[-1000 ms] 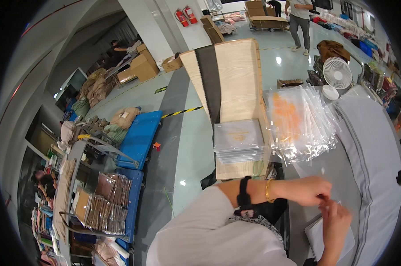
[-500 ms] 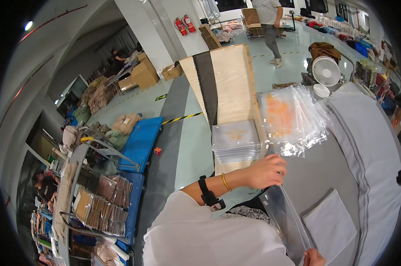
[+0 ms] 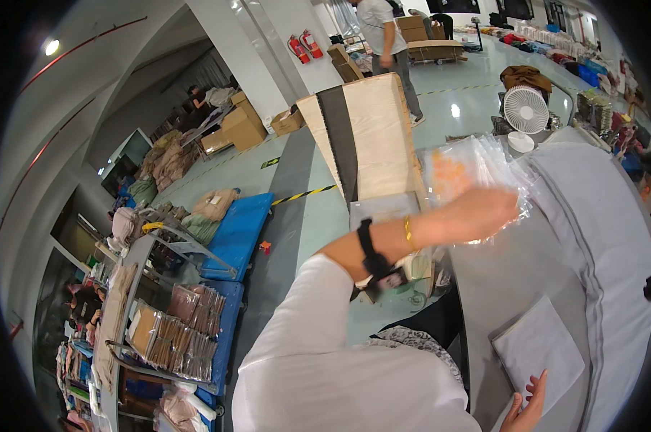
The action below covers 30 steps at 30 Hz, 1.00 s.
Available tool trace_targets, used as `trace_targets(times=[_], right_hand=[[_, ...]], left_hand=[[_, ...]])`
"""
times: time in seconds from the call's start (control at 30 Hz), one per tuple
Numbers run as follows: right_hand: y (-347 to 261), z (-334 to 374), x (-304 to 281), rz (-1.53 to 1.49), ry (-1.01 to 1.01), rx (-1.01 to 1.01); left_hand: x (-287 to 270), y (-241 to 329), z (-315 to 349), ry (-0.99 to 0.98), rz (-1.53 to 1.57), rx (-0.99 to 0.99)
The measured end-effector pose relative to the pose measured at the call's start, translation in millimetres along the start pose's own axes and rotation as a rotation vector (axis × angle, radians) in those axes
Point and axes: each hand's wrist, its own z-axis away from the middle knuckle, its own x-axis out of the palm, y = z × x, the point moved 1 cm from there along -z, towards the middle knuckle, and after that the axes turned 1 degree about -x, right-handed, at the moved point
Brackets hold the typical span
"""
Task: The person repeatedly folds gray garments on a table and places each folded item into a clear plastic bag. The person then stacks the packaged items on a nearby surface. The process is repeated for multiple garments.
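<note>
My left hand (image 3: 477, 214), smeared by motion, reaches over the fanned pile of clear plastic bags (image 3: 451, 169) with orange print on the grey table. Whether its fingers hold anything cannot be made out. The left forearm passes over a stack of bagged flat items (image 3: 383, 207) in an open cardboard box (image 3: 379, 144) and hides most of it. At the lower edge my right hand (image 3: 525, 410) is open with its fingers apart, beside the lower edge of a folded pale cloth (image 3: 541, 353). I cannot tell whether it touches the cloth.
A thick grey padded roll (image 3: 599, 273) runs along the table's right side. A white fan (image 3: 526, 110) stands behind the bags. Blue trolleys (image 3: 232, 234) with wrapped goods are on the left. A person (image 3: 383, 36) stands beyond the box.
My left hand has swung up and right to the bag pile. The clear bag held between both hands is no longer seen there. My right hand has let go and opened. The person has moved left.
</note>
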Motion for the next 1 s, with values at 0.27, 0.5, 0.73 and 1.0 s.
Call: trace_targets(times=[0.27,0.5,0.73,1.0], right_hand=[[-13.4,-2.0,18.7,0.092,-0.016,-0.137],[-43.2,9.5,-10.8,0.176,0.107,0.121],[20.7,-40.2,-14.0,0.247,0.396,0.38],[-42.8,-143.1,104.2,0.39,0.189,0.334]], left_hand=[[100.4,15.8,-104.1,0.191,-0.116,0.344],[222.7,9.5,-86.0,-0.426,0.219,-0.046],[251.7,46.2,-108.2,-0.43,0.303,0.288],[255.0,40.0,-53.6,-0.322,0.297,0.261]])
